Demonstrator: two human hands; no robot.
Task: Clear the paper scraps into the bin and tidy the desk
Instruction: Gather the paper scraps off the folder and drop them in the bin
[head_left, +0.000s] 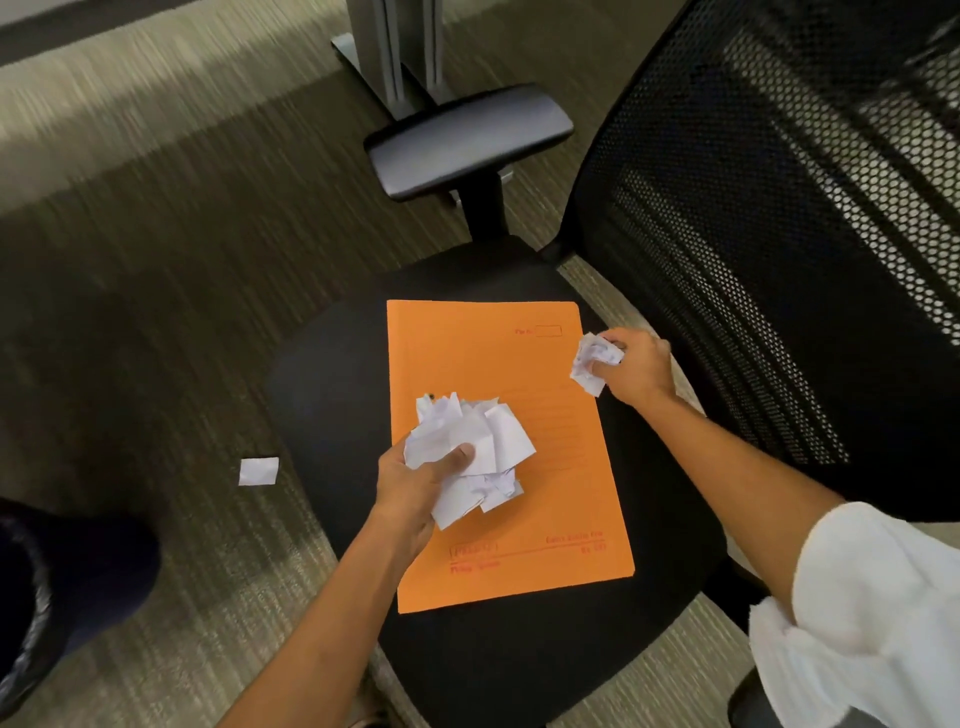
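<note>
My left hand (415, 483) grips a bunch of crumpled white paper scraps (470, 447) above the middle of an orange file folder (519, 545). The folder lies flat on a black office chair seat (332, 395). At the folder's upper right edge my right hand (636, 366) is closed on a smaller crumpled white scrap (592, 361). One loose white scrap (258, 471) lies on the carpet left of the seat. A dark bin with a black liner (47, 597) shows at the lower left edge, partly cut off.
The chair's black mesh backrest (779, 234) rises on the right and its armrest (467, 140) sticks out behind the seat. A grey metal desk leg (400, 52) stands at the top. Striped carpet (156, 260) covers the floor to the left.
</note>
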